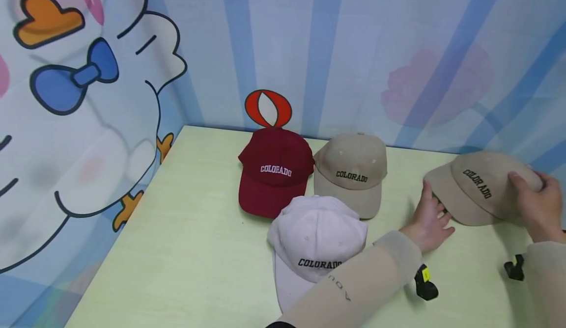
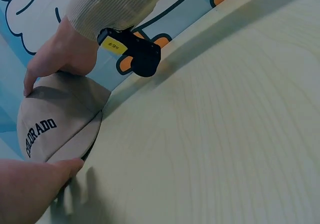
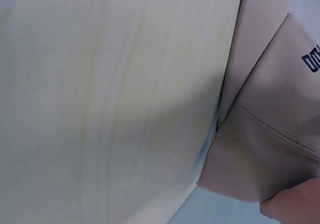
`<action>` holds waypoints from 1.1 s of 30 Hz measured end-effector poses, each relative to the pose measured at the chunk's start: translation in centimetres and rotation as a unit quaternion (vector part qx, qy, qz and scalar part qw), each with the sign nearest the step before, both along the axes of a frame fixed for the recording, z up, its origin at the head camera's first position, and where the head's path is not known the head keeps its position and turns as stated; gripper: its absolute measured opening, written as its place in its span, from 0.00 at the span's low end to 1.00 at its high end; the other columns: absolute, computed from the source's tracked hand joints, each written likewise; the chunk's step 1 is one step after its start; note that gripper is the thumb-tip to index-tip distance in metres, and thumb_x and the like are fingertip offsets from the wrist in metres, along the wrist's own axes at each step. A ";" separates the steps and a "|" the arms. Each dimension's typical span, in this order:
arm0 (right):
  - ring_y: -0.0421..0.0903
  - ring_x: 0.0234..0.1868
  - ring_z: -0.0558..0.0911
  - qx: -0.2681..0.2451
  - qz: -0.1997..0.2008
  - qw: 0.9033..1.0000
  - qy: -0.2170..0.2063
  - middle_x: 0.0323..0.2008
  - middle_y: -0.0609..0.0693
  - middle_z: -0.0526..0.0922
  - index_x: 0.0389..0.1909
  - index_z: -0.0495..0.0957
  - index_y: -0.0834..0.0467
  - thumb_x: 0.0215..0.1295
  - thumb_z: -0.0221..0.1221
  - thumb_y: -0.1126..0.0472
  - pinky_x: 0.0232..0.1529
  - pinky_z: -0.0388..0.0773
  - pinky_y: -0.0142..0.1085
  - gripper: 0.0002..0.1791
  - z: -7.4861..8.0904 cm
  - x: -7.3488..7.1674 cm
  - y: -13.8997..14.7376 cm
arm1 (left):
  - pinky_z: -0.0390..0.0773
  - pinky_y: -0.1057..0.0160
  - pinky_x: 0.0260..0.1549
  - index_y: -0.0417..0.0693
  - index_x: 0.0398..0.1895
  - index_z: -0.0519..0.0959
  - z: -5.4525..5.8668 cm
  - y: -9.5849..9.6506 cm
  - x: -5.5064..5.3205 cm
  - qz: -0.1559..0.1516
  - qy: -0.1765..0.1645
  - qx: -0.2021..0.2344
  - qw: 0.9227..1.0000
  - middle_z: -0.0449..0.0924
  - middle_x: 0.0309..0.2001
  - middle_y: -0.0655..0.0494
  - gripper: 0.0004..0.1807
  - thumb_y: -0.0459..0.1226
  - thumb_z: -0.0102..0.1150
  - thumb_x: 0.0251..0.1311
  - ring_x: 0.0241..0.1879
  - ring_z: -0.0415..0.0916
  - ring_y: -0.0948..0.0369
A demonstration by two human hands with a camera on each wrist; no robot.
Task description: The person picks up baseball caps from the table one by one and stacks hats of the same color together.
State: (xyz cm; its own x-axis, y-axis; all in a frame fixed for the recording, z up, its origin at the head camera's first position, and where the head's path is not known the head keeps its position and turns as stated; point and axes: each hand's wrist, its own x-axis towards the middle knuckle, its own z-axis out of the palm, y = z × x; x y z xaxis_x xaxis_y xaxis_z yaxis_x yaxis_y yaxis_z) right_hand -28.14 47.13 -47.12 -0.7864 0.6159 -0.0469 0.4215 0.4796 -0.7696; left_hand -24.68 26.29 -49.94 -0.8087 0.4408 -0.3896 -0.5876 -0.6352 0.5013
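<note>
At the right of the table, a beige baseball cap (image 1: 491, 185) with dark COLORADO lettering sits tilted, its brim toward the left. My right hand (image 1: 537, 200) grips the back of its crown, thumb on the near side and fingers round the far side. My left hand (image 1: 429, 220) is at the brim with spread, fairly straight fingers, the thumb at the brim's left edge. In the left wrist view, the left hand (image 2: 35, 184) touches the brim edge of the cap (image 2: 60, 109). The right wrist view shows the cap's side (image 3: 270, 134) and part of the right hand (image 3: 295, 204).
A maroon cap (image 1: 276, 166) and another beige cap (image 1: 351, 166) stand side by side near the wall. A whitish cap (image 1: 316, 230) sits in front, partly covered by the left sleeve (image 1: 353, 284). The pale wood-look table (image 1: 177, 249) meets a cartoon-printed wall (image 1: 283, 33).
</note>
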 end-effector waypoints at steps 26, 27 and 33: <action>0.28 0.62 0.74 -0.251 0.008 0.942 0.222 0.60 0.32 0.78 0.66 0.77 0.45 0.79 0.54 0.50 0.78 0.54 0.27 0.19 5.1 0.0 -6.1 | 0.60 0.31 0.71 0.40 0.80 0.55 5.9 -3.8 4.5 0.141 -0.022 -0.129 0.981 0.70 0.73 0.41 0.52 0.70 0.42 0.69 0.70 0.69 0.35; 0.29 0.61 0.75 -0.265 0.018 0.934 0.238 0.58 0.33 0.80 0.66 0.77 0.47 0.78 0.55 0.51 0.77 0.57 0.26 0.20 5.4 0.1 -6.3 | 0.60 0.32 0.71 0.39 0.81 0.52 6.1 -4.1 4.7 0.143 -0.029 -0.142 0.979 0.67 0.75 0.41 0.54 0.71 0.44 0.68 0.69 0.70 0.33; 0.34 0.60 0.79 -0.326 0.073 0.888 0.317 0.55 0.40 0.84 0.67 0.78 0.56 0.76 0.59 0.58 0.72 0.64 0.24 0.21 7.0 0.2 -7.8 | 0.65 0.33 0.69 0.48 0.77 0.62 7.5 -6.3 5.9 0.138 -0.017 -0.190 0.972 0.71 0.71 0.47 0.44 0.68 0.45 0.70 0.60 0.77 0.34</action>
